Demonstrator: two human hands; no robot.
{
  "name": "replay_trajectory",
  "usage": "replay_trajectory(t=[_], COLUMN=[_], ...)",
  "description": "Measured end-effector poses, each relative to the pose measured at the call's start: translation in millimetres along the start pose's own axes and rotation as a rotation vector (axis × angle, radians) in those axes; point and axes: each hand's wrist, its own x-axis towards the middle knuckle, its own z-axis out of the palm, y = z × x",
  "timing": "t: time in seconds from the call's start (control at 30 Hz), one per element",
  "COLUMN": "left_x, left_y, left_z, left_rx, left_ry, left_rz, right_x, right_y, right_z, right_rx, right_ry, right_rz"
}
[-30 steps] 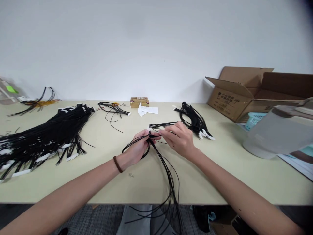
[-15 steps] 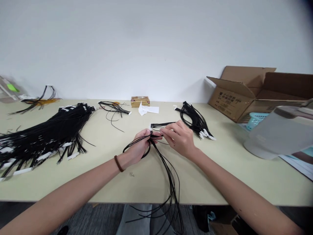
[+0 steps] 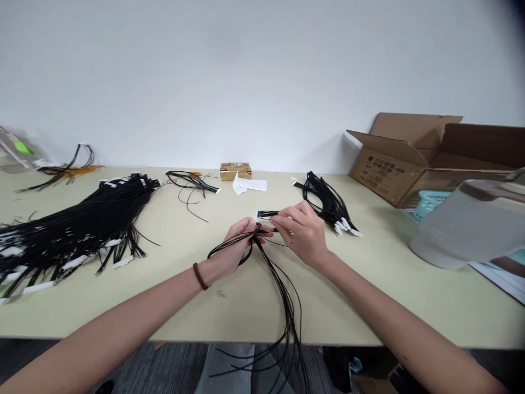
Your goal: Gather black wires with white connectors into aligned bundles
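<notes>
Between my hands is a wire harness of thin black wires with a white connector at its upper end. My left hand is closed around the wires just below the connector, and a loop of them lies over its wrist side. My right hand pinches black wires right of the connector between thumb and fingers; its fingertips partly hide them. The long loose ends hang down over the table's front edge above my lap.
A large pile of black wire harnesses covers the left side. A smaller bundle lies at right, before an open cardboard box. A grey bin lies near a teal basket. A gold box and white paper sit at back.
The connector and my left hand have shifted slightly right. My right hand stays pinched on the wires, nearly in place.
</notes>
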Motion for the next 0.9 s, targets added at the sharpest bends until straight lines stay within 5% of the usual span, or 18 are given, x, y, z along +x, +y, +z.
replay_trajectory(t=[0.9], left_x=[1.5], left_y=[-1.5], left_z=[-3.2], left_rx=[0.109], left_ry=[-0.063], left_rz=[0.053], right_x=[1.0], right_y=[-3.5], right_z=[-1.6], right_rx=[0.077], right_ry=[-0.064], right_rz=[0.064])
